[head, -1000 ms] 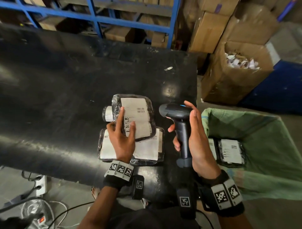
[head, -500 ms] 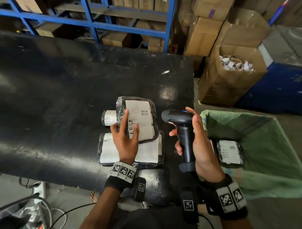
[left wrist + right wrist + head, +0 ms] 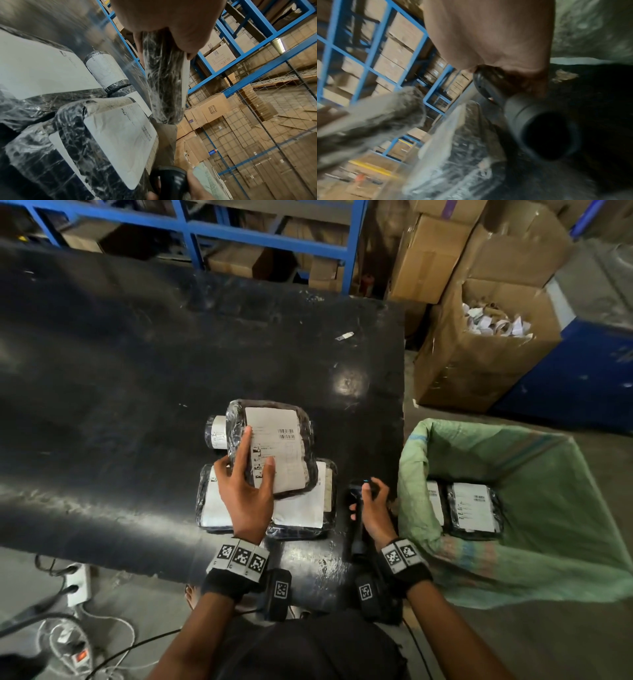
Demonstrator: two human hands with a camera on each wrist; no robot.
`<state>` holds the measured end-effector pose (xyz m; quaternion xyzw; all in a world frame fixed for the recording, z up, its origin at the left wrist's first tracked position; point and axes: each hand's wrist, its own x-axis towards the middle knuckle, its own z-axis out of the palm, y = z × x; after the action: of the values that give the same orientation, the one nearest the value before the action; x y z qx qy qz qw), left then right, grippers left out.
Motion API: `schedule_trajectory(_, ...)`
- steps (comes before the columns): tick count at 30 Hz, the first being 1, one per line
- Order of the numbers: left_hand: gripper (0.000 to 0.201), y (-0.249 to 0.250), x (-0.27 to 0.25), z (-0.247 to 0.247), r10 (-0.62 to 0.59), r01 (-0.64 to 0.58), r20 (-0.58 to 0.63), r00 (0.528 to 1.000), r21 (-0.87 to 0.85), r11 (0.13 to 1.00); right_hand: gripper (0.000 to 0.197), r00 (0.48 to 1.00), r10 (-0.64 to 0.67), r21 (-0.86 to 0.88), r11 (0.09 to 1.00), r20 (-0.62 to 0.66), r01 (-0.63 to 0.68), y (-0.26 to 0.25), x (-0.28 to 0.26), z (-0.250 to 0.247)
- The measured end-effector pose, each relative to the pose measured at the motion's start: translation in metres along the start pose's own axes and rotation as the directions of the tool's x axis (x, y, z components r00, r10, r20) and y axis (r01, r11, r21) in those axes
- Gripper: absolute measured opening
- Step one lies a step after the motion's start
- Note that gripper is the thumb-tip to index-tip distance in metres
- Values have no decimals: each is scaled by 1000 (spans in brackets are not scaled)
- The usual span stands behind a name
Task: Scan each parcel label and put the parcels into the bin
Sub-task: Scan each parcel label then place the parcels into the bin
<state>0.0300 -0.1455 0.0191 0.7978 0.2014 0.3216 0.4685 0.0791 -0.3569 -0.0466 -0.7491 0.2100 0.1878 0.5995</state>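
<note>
My left hand (image 3: 247,474) grips a black wrapped parcel (image 3: 277,446) with a white barcode label, lifted above a larger flat parcel (image 3: 301,508) on the black table (image 3: 137,371). In the left wrist view the held parcel (image 3: 163,81) shows edge-on under my palm. A small round parcel (image 3: 215,432) lies behind them. My right hand (image 3: 371,501) holds the black scanner (image 3: 356,518) by its handle, low at the table's right edge; the right wrist view shows the scanner (image 3: 530,121) blurred. The green-lined bin (image 3: 513,577) stands to the right with two parcels (image 3: 474,508) inside.
An open cardboard box (image 3: 479,364) of paper scraps and stacked cartons stand behind the bin. Blue shelving (image 3: 274,234) runs along the table's far edge. A small white scrap (image 3: 344,336) lies on the table. Cables and a power strip (image 3: 77,580) are on the floor at left.
My right hand has dropped the scanner from upright beside the parcel to low by the table's right edge. The left hand keeps its grip on the parcel.
</note>
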Motion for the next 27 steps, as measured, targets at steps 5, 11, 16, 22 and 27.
schedule_trajectory(5,63,3,-1,0,-12,12,21,1000,9,1000,38,1000,31,-60,998,2,-30,22,18,10)
schedule_trajectory(11,63,9,-1,8,-36,38,90,995,-19,999,56,982,-139,-392,917,-129,78,12,14,-5)
schedule_trajectory(16,64,17,-1,24,-26,39,192,981,-66,997,49,909,-407,-147,897,95,417,-41,-22,-15)
schedule_trajectory(22,62,33,-8,55,9,33,300,954,-134,990,55,861,-482,-14,872,162,490,-67,-38,-15)
schedule_trajectory(27,61,52,-21,85,6,83,387,922,-212,974,51,820,-572,-18,820,-24,572,-73,-45,-51)
